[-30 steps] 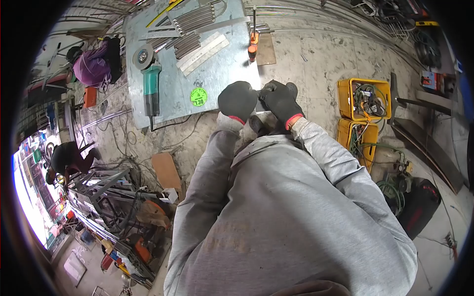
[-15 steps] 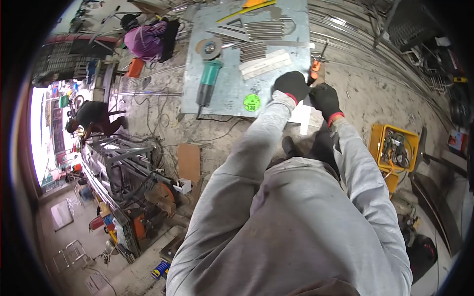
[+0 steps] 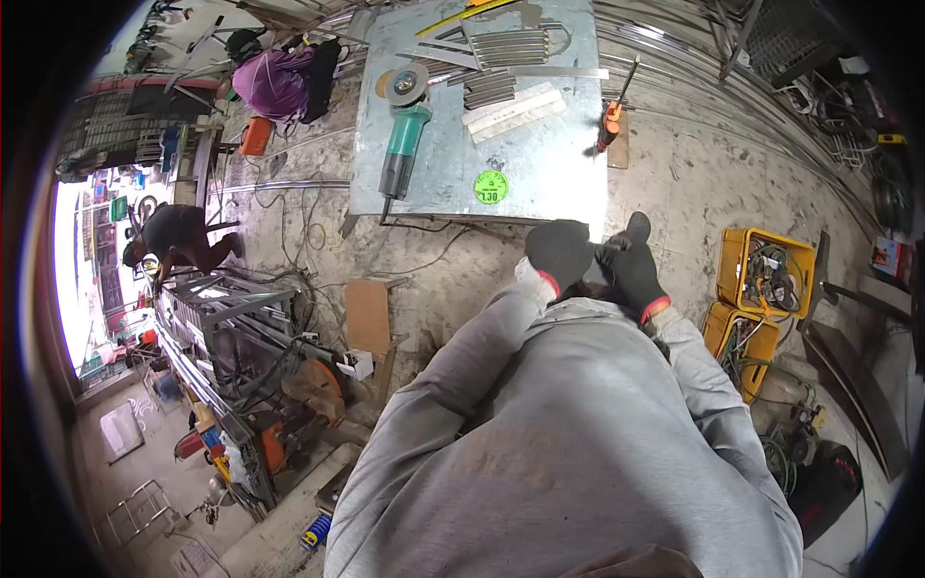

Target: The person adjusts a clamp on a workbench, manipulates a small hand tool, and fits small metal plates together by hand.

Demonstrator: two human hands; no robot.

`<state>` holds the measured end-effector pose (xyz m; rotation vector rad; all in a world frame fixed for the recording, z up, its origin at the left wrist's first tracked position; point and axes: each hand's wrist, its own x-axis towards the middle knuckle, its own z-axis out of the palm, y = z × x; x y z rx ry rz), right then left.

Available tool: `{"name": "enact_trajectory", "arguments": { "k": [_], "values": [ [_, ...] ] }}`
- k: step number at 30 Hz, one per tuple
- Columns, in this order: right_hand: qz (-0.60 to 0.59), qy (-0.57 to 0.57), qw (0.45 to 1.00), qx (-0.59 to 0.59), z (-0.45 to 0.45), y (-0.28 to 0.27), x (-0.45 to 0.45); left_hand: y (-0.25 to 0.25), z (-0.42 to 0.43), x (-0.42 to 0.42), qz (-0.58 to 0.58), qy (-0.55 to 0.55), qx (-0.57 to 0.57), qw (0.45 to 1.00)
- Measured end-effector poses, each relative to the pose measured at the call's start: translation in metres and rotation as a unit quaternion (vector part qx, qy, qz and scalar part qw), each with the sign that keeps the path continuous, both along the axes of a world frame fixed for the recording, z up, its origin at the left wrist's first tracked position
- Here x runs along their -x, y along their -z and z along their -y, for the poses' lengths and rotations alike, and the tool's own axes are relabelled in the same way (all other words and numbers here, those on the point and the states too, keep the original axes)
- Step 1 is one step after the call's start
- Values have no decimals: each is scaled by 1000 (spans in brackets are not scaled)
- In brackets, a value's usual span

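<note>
My left hand (image 3: 559,256), in a black glove with a red cuff edge, is closed in front of my waist, just off the table's near edge. Close beside it, my right hand (image 3: 631,275) is closed too, in a matching glove. A small pale patch shows between the hands, but what they hold is mostly hidden. A dark shoe tip (image 3: 638,227) shows beyond my right hand. On the metal-topped table (image 3: 540,183) lie a green angle grinder (image 3: 405,144), a pale flat bar (image 3: 515,114) and several short metal strips (image 3: 509,48).
An orange-handled tool (image 3: 609,123) lies at the table's right edge. Yellow crates (image 3: 764,313) of cables and parts stand on the right. A cut-off saw (image 3: 313,385) and metal frames are at left. Two other people, one in purple (image 3: 270,85), one in dark clothes (image 3: 173,234), crouch or bend at left.
Both hands have drawn back from the table edge toward my waist, staying close together. The white piece seen below them is now mostly hidden. My view has shifted slightly.
</note>
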<state>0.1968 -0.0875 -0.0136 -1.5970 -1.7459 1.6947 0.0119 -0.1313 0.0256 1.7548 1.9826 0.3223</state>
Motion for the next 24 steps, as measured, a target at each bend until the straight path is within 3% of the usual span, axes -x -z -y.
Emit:
{"name": "enact_trajectory", "arguments": {
  "k": [2, 4, 7, 11, 15, 17, 18, 22, 24],
  "values": [
    [-32, 12, 999, 24, 18, 10, -9, -16, 14, -1, 1, 20, 19, 1000],
    [-58, 51, 996, 48, 19, 7, -8, -26, 20, -3, 57, -26, 28, 998],
    [-94, 97, 986, 98, 6, -27, 4, -24, 15, -2, 59, -72, 53, 994],
    [-37, 51, 997, 54, -2, -11, 6, -16, 6, -1, 32, -83, 56, 995],
    [-60, 82, 994, 37, 3, -22, 8, -13, 9, -5, 41, -105, 53, 992],
    [-50, 67, 996, 40, 0, -27, 7, -8, 11, -2, 18, -82, 20, 996],
    [-33, 41, 998, -30, 0, -39, 9, -3, 12, -1, 5, -67, 0, 998],
    [6, 54, 998, 35, -9, -79, 12, 8, 15, -1, -12, -55, -93, 994],
    [31, 40, 998, 25, -7, -63, 3, 9, 16, -3, -6, -30, -89, 996]
  ]
}}
